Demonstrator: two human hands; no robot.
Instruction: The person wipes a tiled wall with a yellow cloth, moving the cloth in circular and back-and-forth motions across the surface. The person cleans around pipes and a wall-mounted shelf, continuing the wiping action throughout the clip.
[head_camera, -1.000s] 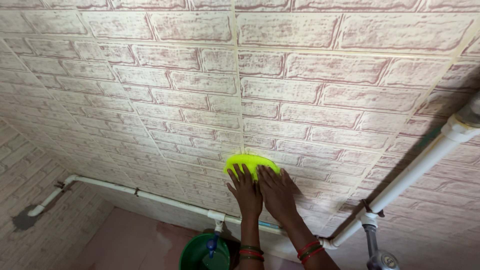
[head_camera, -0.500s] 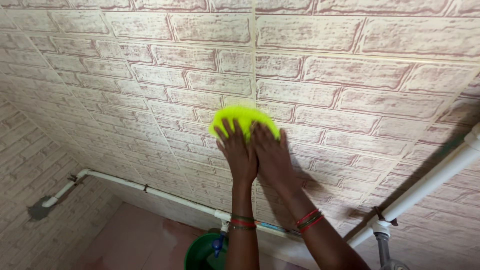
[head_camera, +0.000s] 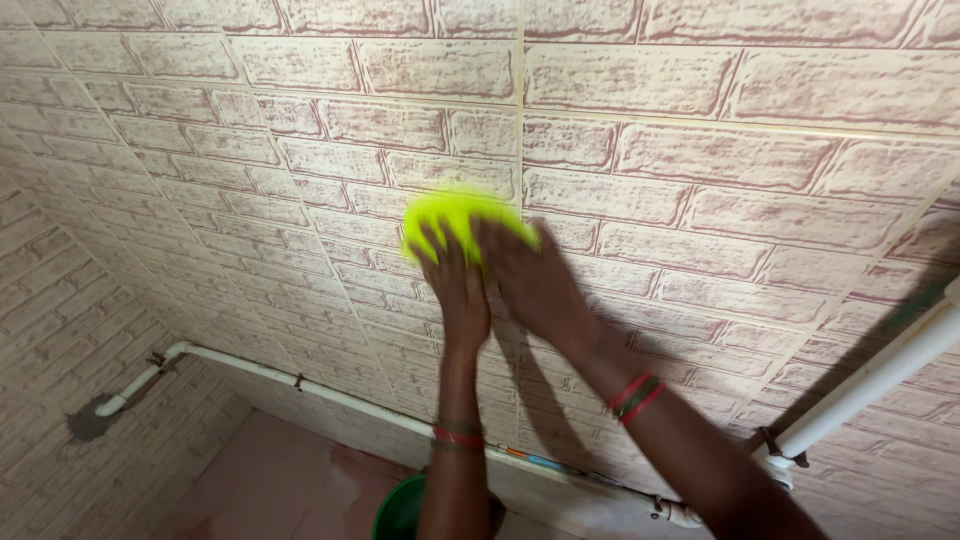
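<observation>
A bright yellow-green scrubber (head_camera: 452, 214) is pressed flat against the brick-pattern tiled wall (head_camera: 700, 150). My left hand (head_camera: 453, 283) and my right hand (head_camera: 530, 279) lie side by side on it, fingers spread over its lower half. Both hands are motion-blurred. Red and green bangles ring both wrists. My forearms rise from the bottom edge of the view.
A white pipe (head_camera: 300, 383) runs low along the wall from the left corner. Another white pipe (head_camera: 880, 375) slants up at the right. A green bucket (head_camera: 400, 512) stands on the pinkish floor (head_camera: 270, 480) under my left arm.
Both hands have pushed the scrubber up the wall and slightly left, from just above the low pipe to mid-wall. The view has tilted up a little.
</observation>
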